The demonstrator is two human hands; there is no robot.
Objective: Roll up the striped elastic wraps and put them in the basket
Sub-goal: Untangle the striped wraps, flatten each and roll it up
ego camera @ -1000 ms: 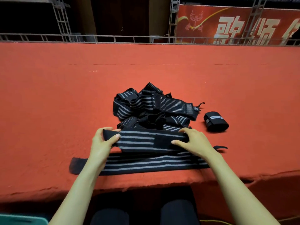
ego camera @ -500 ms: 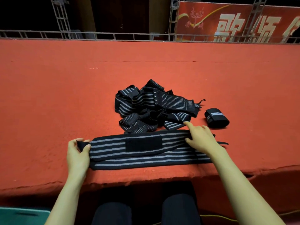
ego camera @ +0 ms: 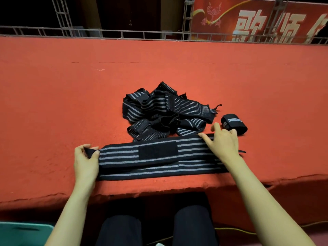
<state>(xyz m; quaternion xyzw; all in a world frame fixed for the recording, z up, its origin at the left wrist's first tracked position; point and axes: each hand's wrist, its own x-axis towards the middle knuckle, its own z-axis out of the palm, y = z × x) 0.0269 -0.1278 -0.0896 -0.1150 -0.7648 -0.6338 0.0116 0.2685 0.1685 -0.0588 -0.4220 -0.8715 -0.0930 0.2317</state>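
While the left hand (ego camera: 86, 163) pinches the left end of the long striped wrap (ego camera: 120, 155) between thumb and fingertips, the right hand (ego camera: 223, 142) sits on the opposite end. Its index finger is stretched flat on the fabric and the others are loosely bent, not gripping anything as far as I can see. The wrap is doubled over and lies flat along the near edge of the red felt table (ego camera: 71, 103), with its black velcro patch (ego camera: 158, 151) facing up. Behind it is a tangled pile of wraps (ego camera: 165, 114), all loose on the felt. One rolled wrap (ego camera: 234, 124) sits on the table just right of the pile, close to the right hand's knuckles. The only container showing is a teal bin (ego camera: 24, 233) down in the bottom-left corner, below the table edge. Just a bit of its rim shows, so I can't tell what's inside.
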